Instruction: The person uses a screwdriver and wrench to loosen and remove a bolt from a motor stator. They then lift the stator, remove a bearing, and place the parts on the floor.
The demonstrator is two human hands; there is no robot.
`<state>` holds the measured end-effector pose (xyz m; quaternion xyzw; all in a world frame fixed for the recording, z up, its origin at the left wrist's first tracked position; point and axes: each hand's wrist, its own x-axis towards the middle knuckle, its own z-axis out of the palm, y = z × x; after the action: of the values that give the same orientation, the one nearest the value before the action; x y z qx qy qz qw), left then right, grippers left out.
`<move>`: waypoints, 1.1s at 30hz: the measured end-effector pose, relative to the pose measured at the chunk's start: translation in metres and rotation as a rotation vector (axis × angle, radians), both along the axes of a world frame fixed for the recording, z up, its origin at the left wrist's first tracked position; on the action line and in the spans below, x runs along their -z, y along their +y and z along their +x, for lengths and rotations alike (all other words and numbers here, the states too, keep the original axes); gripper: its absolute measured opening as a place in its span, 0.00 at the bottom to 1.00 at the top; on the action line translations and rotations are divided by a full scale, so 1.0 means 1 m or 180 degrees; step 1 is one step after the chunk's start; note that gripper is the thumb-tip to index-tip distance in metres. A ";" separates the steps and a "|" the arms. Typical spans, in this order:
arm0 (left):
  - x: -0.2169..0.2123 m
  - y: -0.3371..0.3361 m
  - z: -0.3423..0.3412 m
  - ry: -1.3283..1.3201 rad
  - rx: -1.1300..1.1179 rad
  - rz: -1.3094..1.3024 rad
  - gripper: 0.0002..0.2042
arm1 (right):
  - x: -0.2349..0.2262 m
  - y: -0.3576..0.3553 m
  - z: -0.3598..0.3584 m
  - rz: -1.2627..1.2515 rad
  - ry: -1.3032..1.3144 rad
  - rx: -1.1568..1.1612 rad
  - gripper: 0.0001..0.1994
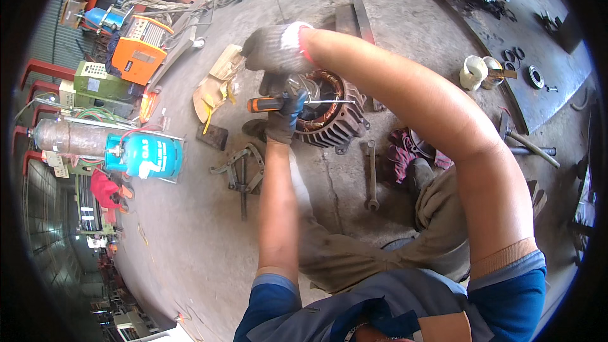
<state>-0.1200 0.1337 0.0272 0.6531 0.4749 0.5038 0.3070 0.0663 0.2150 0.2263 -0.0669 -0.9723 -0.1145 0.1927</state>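
Note:
My left hand (286, 111), in a dark blue-grey work glove, is closed around a screwdriver (261, 104) with an orange and black handle. The shaft points right, across the opening of a finned motor housing (332, 130) lined with copper windings. Just above it, my right hand (273, 49) in a grey knitted glove with a white cuff is curled downward. Its fingertips are hidden, so what they grip cannot be made out. A shiny rounded metal part (295, 83) shows between the two hands, over the housing's left side.
A jaw puller (243, 174) lies near the housing, with a combination wrench (372, 180) to the right. Cardboard (212, 92) and a dark block (213, 137) lie left. Farther right are white cups (472, 75), a hammer (532, 146) and a metal plate (538, 98). Gas cylinders (155, 157) stand left.

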 end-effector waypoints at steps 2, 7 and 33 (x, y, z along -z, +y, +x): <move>-0.002 -0.001 0.001 -0.0777 0.0081 -0.0318 0.14 | 0.010 -0.007 0.006 -0.3524 0.1252 -0.0659 0.23; 0.006 0.006 -0.005 -0.1218 0.0190 -0.0535 0.18 | 0.002 0.000 0.023 -0.4209 0.0622 -0.0204 0.19; -0.012 -0.010 -0.027 0.2140 -0.0563 0.0820 0.23 | 0.003 0.016 -0.013 -0.3056 -0.0101 -0.0504 0.20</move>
<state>-0.1471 0.1234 0.0391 0.7718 0.5365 0.3413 0.0044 0.0536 0.2315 0.2232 -0.0723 -0.9202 0.3609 0.1333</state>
